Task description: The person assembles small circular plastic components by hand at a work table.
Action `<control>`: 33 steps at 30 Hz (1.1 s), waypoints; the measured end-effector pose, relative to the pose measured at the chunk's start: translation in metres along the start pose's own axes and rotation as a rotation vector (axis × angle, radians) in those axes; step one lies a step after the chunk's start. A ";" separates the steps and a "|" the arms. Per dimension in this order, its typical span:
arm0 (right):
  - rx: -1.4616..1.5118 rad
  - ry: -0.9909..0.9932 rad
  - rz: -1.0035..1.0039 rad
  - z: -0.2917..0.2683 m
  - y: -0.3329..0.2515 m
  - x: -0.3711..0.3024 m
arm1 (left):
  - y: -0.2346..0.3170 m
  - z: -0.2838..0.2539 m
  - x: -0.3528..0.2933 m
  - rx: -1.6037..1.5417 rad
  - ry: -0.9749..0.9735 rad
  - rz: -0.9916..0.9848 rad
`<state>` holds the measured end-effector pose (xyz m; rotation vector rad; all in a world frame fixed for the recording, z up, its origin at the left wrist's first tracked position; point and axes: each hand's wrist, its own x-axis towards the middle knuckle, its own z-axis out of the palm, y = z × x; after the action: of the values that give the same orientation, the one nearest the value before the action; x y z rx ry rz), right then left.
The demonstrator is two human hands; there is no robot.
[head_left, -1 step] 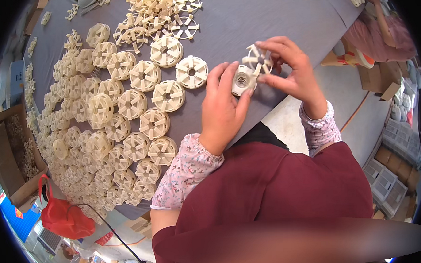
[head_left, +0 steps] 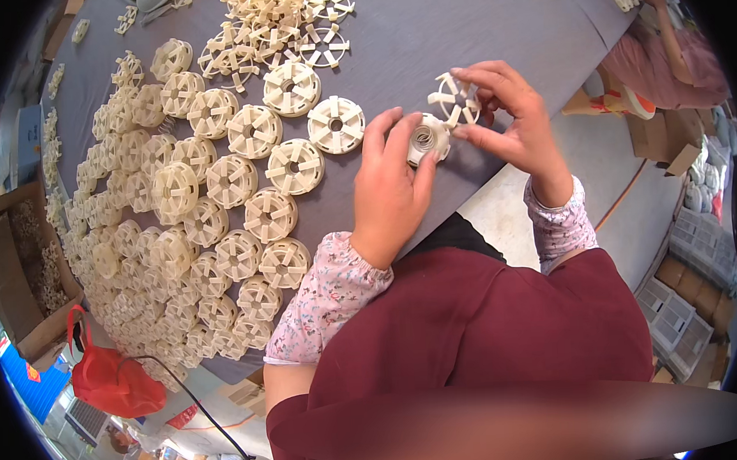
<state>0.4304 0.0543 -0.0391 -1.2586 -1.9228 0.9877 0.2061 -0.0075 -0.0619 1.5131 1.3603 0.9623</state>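
Observation:
Between the thumb and fingers of my left hand (head_left: 393, 184) is a round cream plastic housing (head_left: 419, 156), its open face up, with a metal coil spring (head_left: 423, 137) in its middle. My right hand (head_left: 516, 117) pinches a thin cream spoked ring (head_left: 453, 103) by its edge. The ring is tilted, just above and to the right of the housing; whether the two touch I cannot tell. Nearest on the left, a finished-looking round spoked piece (head_left: 356, 138) lies on the grey cloth. Behind it, loose spoked rings (head_left: 324, 47) lie beside a heap of similar cream parts (head_left: 265, 17).
Stacked round cream pieces (head_left: 173, 189) cover the left of the grey-clothed table (head_left: 458, 20). A cardboard box of small parts (head_left: 25, 270) and a red bag (head_left: 116, 385) with a black cable are at the left edge. Another person's arm (head_left: 671, 44) shows at the far right.
The spoked ring in my right hand has turned to show more of its face and shifted slightly up and right. My left hand and the housing have barely moved.

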 end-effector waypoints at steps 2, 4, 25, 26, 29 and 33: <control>0.012 0.064 0.038 0.000 0.003 -0.002 | -0.008 0.004 0.000 0.053 0.030 0.037; -0.051 0.006 0.009 -0.002 0.004 -0.003 | -0.006 0.004 0.001 0.076 0.041 0.055; -0.104 -0.007 0.001 -0.006 0.006 -0.014 | 0.000 -0.005 -0.002 0.030 0.025 0.003; -0.023 -0.037 -0.014 -0.003 -0.003 -0.015 | 0.001 -0.005 -0.003 -0.009 0.055 -0.008; -0.021 -0.088 -0.044 0.013 -0.012 -0.015 | -0.005 -0.008 -0.003 -0.116 0.058 -0.009; -0.061 -0.127 -0.066 0.021 -0.008 -0.012 | -0.001 -0.006 0.001 -0.106 0.040 -0.050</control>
<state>0.4135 0.0362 -0.0444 -1.1828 -2.0926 1.0032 0.2003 -0.0056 -0.0604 1.3809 1.3471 1.0221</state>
